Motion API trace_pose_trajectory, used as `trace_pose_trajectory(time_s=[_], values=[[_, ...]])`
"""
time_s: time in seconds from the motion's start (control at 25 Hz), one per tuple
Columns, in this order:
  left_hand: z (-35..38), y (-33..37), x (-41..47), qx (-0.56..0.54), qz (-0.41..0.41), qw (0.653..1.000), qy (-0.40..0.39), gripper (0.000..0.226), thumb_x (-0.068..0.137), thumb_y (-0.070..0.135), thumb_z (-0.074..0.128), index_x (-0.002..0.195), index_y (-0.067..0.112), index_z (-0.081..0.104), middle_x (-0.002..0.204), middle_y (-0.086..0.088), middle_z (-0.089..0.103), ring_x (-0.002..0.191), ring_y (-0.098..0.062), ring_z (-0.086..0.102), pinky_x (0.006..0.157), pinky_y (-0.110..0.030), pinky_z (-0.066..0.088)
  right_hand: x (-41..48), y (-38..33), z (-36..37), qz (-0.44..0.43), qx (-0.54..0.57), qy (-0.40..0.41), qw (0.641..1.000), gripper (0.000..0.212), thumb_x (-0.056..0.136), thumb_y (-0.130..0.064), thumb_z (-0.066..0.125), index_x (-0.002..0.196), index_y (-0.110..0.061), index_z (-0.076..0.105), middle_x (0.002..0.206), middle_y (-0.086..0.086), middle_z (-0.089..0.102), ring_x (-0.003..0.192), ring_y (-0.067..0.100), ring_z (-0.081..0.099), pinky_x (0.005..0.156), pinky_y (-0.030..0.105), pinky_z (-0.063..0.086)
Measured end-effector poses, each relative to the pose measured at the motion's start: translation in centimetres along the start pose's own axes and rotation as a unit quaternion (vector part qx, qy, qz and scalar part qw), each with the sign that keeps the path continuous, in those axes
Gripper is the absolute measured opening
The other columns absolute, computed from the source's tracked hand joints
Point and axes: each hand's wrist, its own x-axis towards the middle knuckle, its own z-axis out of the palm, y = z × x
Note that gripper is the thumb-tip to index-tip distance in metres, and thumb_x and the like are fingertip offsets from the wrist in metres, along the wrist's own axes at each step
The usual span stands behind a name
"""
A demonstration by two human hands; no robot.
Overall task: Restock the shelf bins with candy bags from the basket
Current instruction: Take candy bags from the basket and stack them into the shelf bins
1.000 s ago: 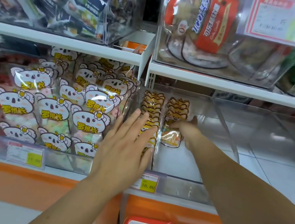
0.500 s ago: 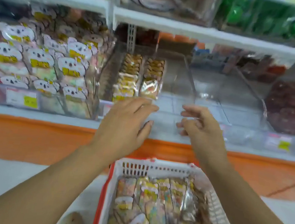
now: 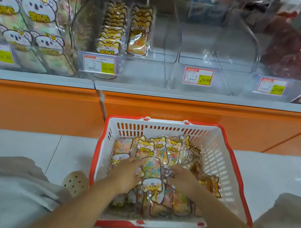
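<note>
Hands (image 3: 125, 176) (image 3: 183, 180) lowered into basket (image 3: 219, 142), candy bag (image 3: 151, 167) between grips

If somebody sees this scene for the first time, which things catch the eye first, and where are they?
First the red-rimmed white basket on the floor, full of yellow cat-faced candy bags, with the left hand and right hand down among them. Above it, the clear shelf bin holds only two rows of the same bags, beside the packed koala bags on the left.
</note>
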Motion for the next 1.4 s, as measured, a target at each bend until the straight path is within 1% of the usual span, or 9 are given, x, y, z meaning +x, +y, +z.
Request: trace_pose_trajectory(time_s=[0.36, 0.52, 0.64, 0.8, 0.92, 1.0, 1.08, 1.2, 1.4], values=[[0.0, -2.1, 1.4, 0.115, 0.004, 0.993, 0.004, 0.079, 0.088, 0.013, 0.062, 0.154, 0.028, 0.021, 0.159, 0.009, 0.019, 0.140, -0.025, 0.017, 0.115, -0.034, 0.023, 3.6, -1.3, 3.8, -0.009, 0.150, 0.098, 0.984, 0.074, 0.083, -0.015, 0.075, 0.144, -0.018, 0.033, 0.073, 0.005, 0.060, 0.069, 0.017, 0.060, 0.064, 0.026, 0.049], [-0.9, -1.1, 1.9, -0.150, -0.036, 0.983, 0.100, 0.039, 0.095, 0.029, 0.058, 0.134, 0.029, 0.055, 0.132, 0.001, 0.058, 0.113, -0.018, 0.054, 0.093, -0.030, 0.045, 2.8, -2.5, 1.3, 0.009, 0.326, 0.114, 0.938, 0.040, 0.080, -0.001, 0.075, 0.116, -0.013, 0.060, 0.096, 0.005, 0.059, 0.096, 0.026, 0.061, 0.081, 0.031, 0.049], [-2.7, 0.7, 2.0, -0.412, -0.158, 0.893, 0.091, 0.050, 0.100, 0.053, 0.036, 0.117, 0.016, 0.065, 0.107, -0.005, 0.072, 0.088, -0.018, 0.068, 0.077, -0.030, 0.055, 0.6, -4.0, -1.2, -0.102, 0.385, 0.124, 0.909, 0.016, 0.080, 0.008, 0.070, 0.087, -0.006, 0.068, 0.092, 0.005, 0.066, 0.094, 0.022, 0.065, 0.074, 0.023, 0.052], [-3.0, 0.7, 1.5, -0.628, -0.185, 0.752, -0.077, 0.040, 0.094, 0.037, 0.059, 0.126, 0.013, 0.060, 0.104, -0.013, 0.074, 0.089, -0.022, 0.073, 0.067, -0.029, 0.060, -0.1, -4.1, -0.5, -0.222, 0.165, 0.103, 0.955, 0.031, 0.084, 0.011, 0.061, 0.094, -0.015, 0.074, 0.130, -0.005, 0.058, 0.119, 0.006, 0.051, 0.100, 0.021, 0.041], [-2.0, -0.1, 1.6, -0.623, -0.192, 0.757, -0.025, 0.050, 0.087, 0.003, 0.068, 0.134, 0.014, 0.057, 0.109, -0.008, 0.073, 0.093, -0.020, 0.070, 0.077, -0.032, 0.059, 1.6, -1.2, -0.4, -0.168, -0.021, 0.142, 0.975, 0.069, 0.084, 0.017, 0.045, 0.125, -0.037, 0.058, 0.146, -0.003, 0.039, 0.132, 0.015, 0.040, 0.092, 0.024, 0.040], [-1.7, -0.5, 1.5, -0.617, -0.192, 0.763, -0.012, 0.051, 0.086, 0.000, 0.068, 0.132, 0.016, 0.058, 0.109, -0.004, 0.073, 0.100, -0.023, 0.068, 0.097, -0.043, 0.051, 1.9, 0.2, -1.1, -0.058, -0.109, 0.093, 0.988, 0.069, 0.084, 0.013, 0.045, 0.141, -0.026, 0.043, 0.138, 0.009, 0.046, 0.099, 0.020, 0.059, 0.064, 0.025, 0.046], [-1.4, -0.9, 1.5, -0.616, -0.187, 0.765, -0.010, 0.046, 0.087, -0.002, 0.065, 0.128, 0.020, 0.059, 0.107, 0.001, 0.072, 0.106, -0.025, 0.066, 0.103, -0.049, 0.046, 1.9, 1.4, -0.7, -0.027, -0.212, 0.049, 0.976, 0.071, 0.083, 0.008, 0.049, 0.147, -0.019, 0.032, 0.140, 0.010, 0.041, 0.106, 0.023, 0.053, 0.073, 0.030, 0.049], [-1.4, -0.9, 1.6, -0.613, -0.181, 0.769, -0.009, 0.046, 0.089, -0.004, 0.061, 0.127, 0.022, 0.054, 0.115, -0.002, 0.069, 0.105, -0.025, 0.066, 0.095, -0.048, 0.051, 1.6, 1.7, -0.3, -0.037, -0.324, 0.041, 0.945, 0.056, 0.081, -0.002, 0.056, 0.133, -0.021, 0.044, 0.135, 0.005, 0.038, 0.128, 0.026, 0.031, 0.098, 0.040, 0.039], [-0.4, -1.1, 2.1, -0.561, -0.192, 0.805, -0.015, 0.049, 0.088, 0.005, 0.064, 0.133, 0.022, 0.051, 0.130, -0.001, 0.062, 0.117, -0.026, 0.060, 0.103, -0.053, 0.044, 1.7, 2.5, -2.8, -0.047, -0.318, 0.026, 0.947, 0.018, 0.079, -0.027, 0.070, 0.070, -0.027, 0.054, 0.077, -0.010, 0.041, 0.093, 0.018, 0.039, 0.086, 0.037, 0.037]])
